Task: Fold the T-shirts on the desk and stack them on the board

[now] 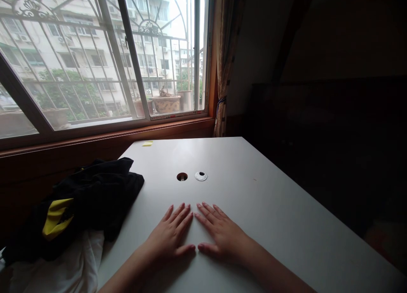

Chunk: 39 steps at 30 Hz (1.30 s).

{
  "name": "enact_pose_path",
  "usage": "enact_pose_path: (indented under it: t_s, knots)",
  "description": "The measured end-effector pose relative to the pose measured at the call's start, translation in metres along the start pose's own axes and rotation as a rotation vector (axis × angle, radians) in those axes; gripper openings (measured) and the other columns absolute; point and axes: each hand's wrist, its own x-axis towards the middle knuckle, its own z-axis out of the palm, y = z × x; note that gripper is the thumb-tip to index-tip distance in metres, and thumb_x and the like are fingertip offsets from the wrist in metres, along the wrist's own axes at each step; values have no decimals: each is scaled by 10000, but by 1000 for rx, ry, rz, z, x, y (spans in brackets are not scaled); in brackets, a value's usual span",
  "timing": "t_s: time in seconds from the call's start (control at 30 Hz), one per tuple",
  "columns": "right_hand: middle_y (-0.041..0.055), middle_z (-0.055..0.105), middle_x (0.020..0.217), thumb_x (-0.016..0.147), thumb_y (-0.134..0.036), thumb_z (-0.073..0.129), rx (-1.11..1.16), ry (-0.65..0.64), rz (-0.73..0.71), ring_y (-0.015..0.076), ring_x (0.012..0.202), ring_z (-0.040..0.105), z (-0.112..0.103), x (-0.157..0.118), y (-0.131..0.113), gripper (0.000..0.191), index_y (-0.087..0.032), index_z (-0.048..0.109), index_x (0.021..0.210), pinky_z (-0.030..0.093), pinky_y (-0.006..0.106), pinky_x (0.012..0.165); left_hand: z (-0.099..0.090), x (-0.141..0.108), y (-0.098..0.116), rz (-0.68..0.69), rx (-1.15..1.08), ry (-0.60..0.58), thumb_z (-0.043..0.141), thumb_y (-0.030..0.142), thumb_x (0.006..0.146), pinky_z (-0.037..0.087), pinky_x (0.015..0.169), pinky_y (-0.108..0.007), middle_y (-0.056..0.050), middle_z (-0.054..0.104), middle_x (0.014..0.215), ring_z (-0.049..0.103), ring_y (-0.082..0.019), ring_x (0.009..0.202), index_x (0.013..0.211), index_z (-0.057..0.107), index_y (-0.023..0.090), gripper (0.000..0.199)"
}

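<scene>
White table (273, 208): smooth, pale, faint sheen near the window (165, 51); it stands just below the sill. Left hand (173, 231) and right hand (221, 231), two in all: palms down on its top, fingers spread, released, nothing grasped. Counted: one round hole (182, 177), one white ring-shaped cover (201, 176) beside it, one yellow slip (148, 143) at far edge, one black cloth heap (95, 191) at left
</scene>
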Motion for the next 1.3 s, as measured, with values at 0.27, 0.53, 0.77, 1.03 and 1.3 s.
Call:
enact_pose_path:
  t_s: [0.27, 0.53, 0.77, 1.03, 1.3]
  knots:
    - [35, 55, 1692, 929, -727, 457, 7, -3, 7, 301, 1558, 72, 1, 1, 0, 874, -303, 134, 1622, 27, 511, 1267, 0, 1, 0, -15, 6, -38, 376, 711, 968, 121, 1246, -593, -76, 93, 1675, 113, -329, 1547, 1626, 79, 250, 857]
    - [36, 64, 1691, 933, -716, 462, 22, -4, 5, 307, 1557, 78, 0, 0, 0, 863, -307, 139, 1621, 31, 518, 1264, 0, 0, 0, -1, 9, -15, 407, 688, 971, 144, 1241, -602, -76, 107, 1674, 127, -339, 1542, 1625, 53, 267, 855]
    - [44, 81, 1690, 930, -714, 471, 13, 10, -3, 312, 1554, 97, -1, 0, 0, 860, -308, 155, 1620, 47, 525, 1263, 1, 0, 0, 2, 4, 5, 421, 684, 969, 159, 1239, -604, -72, 127, 1673, 147, -348, 1538, 1625, 61, 275, 852]
    - [41, 69, 1688, 932, -726, 448, 14, -2, 1, 309, 1556, 84, -2, -1, -1, 860, -305, 149, 1620, 46, 527, 1263, -1, 0, 1, -2, -1, 5, 430, 680, 968, 172, 1237, -607, -70, 127, 1673, 150, -353, 1536, 1624, 56, 285, 853]
    - [39, 67, 1688, 924, -723, 471, 21, -3, 5, 318, 1554, 91, -1, 0, 0, 870, -315, 141, 1619, 56, 542, 1262, 4, -1, -3, 4, 1, 15, 444, 689, 958, 181, 1231, -618, -66, 124, 1674, 160, -361, 1533, 1623, 31, 289, 879]
